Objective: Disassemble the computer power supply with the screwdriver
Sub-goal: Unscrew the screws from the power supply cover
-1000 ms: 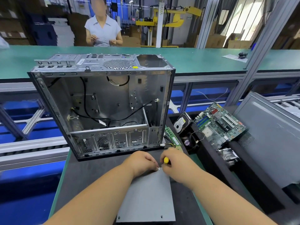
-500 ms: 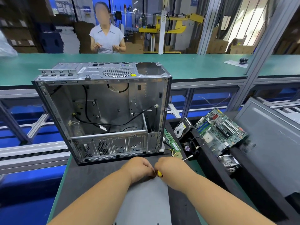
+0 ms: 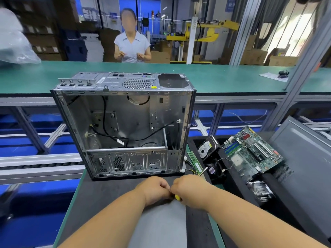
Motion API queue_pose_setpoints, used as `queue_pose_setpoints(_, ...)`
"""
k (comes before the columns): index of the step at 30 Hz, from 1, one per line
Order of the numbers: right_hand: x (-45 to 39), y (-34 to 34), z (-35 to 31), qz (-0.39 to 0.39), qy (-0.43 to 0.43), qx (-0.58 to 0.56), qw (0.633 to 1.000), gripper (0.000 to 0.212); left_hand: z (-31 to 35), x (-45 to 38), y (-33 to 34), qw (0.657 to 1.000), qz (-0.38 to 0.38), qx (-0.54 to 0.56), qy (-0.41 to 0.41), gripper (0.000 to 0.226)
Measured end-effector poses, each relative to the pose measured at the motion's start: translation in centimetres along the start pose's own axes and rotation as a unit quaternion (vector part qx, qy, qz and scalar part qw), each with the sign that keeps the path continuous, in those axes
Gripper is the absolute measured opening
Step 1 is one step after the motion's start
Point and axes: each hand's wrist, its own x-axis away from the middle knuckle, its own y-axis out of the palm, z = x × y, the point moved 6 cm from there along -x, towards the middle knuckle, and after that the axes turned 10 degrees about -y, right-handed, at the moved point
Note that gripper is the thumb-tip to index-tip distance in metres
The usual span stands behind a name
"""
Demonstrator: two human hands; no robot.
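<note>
The power supply (image 3: 157, 228), a flat grey metal box, lies on the dark mat right in front of me. Both hands meet at its far edge. My right hand (image 3: 192, 192) is closed around a screwdriver; its yellow handle (image 3: 177, 197) peeks out by the thumb and its metal shaft (image 3: 203, 171) sticks out past the hand toward the upper right. My left hand (image 3: 155, 191) rests on the box with its fingers curled tight against the right hand. Whatever lies between its fingertips is hidden.
An empty open computer case (image 3: 125, 126) stands upright just behind the hands. To the right, a black tray holds a hard drive (image 3: 206, 149), a motherboard (image 3: 250, 153), a fan and a heat sink (image 3: 259, 191). A grey side panel (image 3: 304, 158) leans far right. A person (image 3: 131, 43) stands beyond the green bench.
My view has tilted upward, so the hands sit lower in the frame. The screwdriver has swung from standing on the box's edge to lying across my right hand, shaft pointing up and right.
</note>
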Motion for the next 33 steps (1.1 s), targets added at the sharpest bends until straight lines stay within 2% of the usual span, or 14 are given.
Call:
queue_pose_setpoints(7,0.4,0.5,0.1,0.01,-0.064,0.066,0.996,0.03,-0.1,0.2,0.0,1.0,0.003,0.001,0.005,0.023)
queue_pose_setpoints(9,0.9,0.8,-0.2,0.027,-0.105,0.111,0.988,0.023,0.0,0.4,0.1,1.0,-0.001,-0.007,0.014,0.018)
queue_pose_setpoints(13,1.1,0.9,-0.2,0.068,-0.138,0.121,0.981,0.028,0.4,1.0,-0.2,1.0,0.017,-0.014,0.015,0.018)
queue_pose_setpoints(17,0.4,0.5,-0.1,0.025,-0.157,0.091,0.983,0.026,0.5,1.2,-0.3,0.998,0.044,-0.031,0.01,0.019)
queue_pose_setpoints(26,-0.7,-0.4,0.0,0.003,-0.201,0.054,0.978,0.013,0.1,1.2,-0.5,0.991,0.129,-0.023,0.013,0.026)
queue_pose_setpoints(29,-0.6,-0.1,0.0,0.017,-0.209,0.054,0.976,0.014,0.0,1.5,-0.4,0.982,0.176,-0.062,0.027,0.022)
queue_pose_setpoints(33,-0.5,0.7,0.0,0.03,-0.211,0.07,0.975,0.021,-0.5,2.8,0.2,0.95,0.271,-0.146,0.049,0.017)
